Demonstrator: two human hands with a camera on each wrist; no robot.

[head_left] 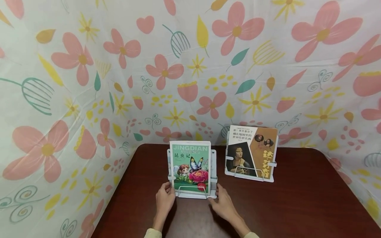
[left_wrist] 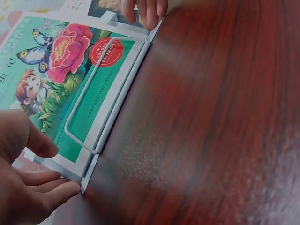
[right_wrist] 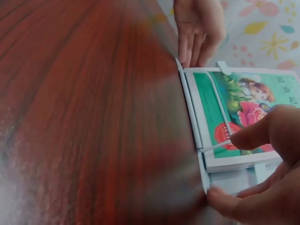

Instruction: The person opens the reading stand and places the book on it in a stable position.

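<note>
A white book stand (head_left: 213,185) stands on the table, tilted back, bearing a green children's book (head_left: 187,158) with a butterfly and a pink flower on its cover. A wire loop (left_wrist: 77,105) crosses the book's lower front. At the stand's lower left corner, my left hand (head_left: 165,197) holds its edge, thumb in front and fingers at the side and base. My right hand (head_left: 224,202) grips the lower right corner likewise; its thumb (right_wrist: 255,133) lies near the wire loop. Fingertips behind the stand are hidden.
Behind and to the right, a second white stand (head_left: 269,180) holds a brown and white book (head_left: 253,148) with a painted portrait. Both rest on a dark red wooden table (head_left: 303,198). A flower-print cloth (head_left: 190,72) hangs along the table's back and left.
</note>
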